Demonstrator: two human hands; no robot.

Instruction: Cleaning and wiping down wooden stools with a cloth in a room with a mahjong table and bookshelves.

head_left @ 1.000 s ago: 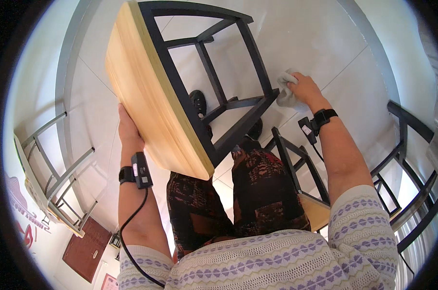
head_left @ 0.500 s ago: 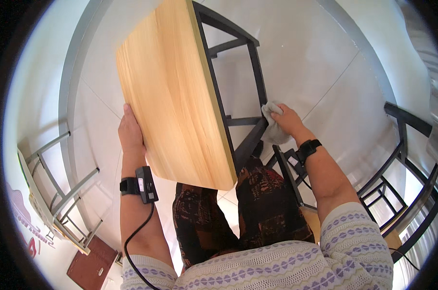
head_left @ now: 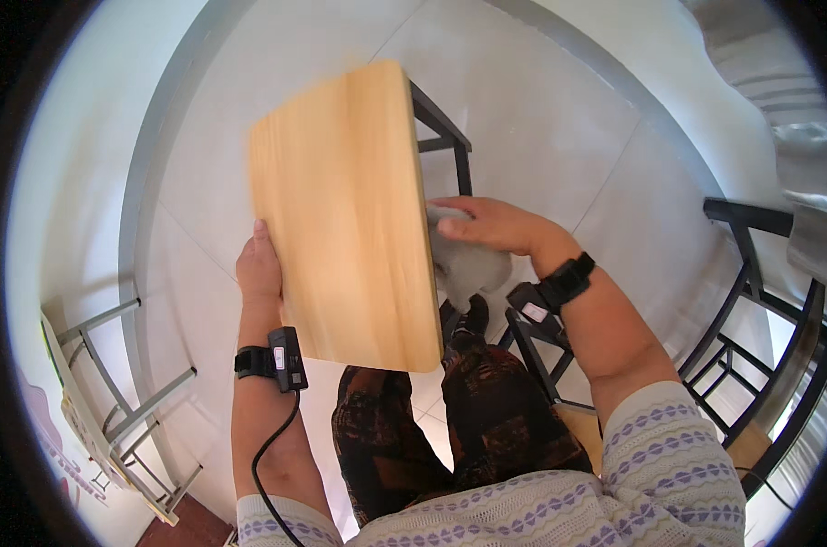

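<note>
A small table is tipped on its side in front of me, its pale wood-grain top (head_left: 341, 228) turned toward my left and its black frame (head_left: 464, 169) showing on the right. My left hand (head_left: 260, 269) is closed on the left edge of the top, thumb on its face and fingers hidden behind. In my right hand (head_left: 500, 225) is a crumpled grey cloth (head_left: 477, 264), pressed against the underside by the right edge of the top. Part of the cloth hangs below the fingers, and the fingertips are partly hidden.
Black-framed chairs (head_left: 751, 219) stand along the right near a grey curtain (head_left: 806, 155). Another black frame (head_left: 532, 351) is beside my right leg. At the left a folding table with grey metal legs (head_left: 158, 406) lies against the wall. Pale floor tiles (head_left: 559, 118) surround the work.
My right hand has moved left with the cloth, from the frame's lower corner to the edge of the top. The table sits lower in view and shows less of its frame.
</note>
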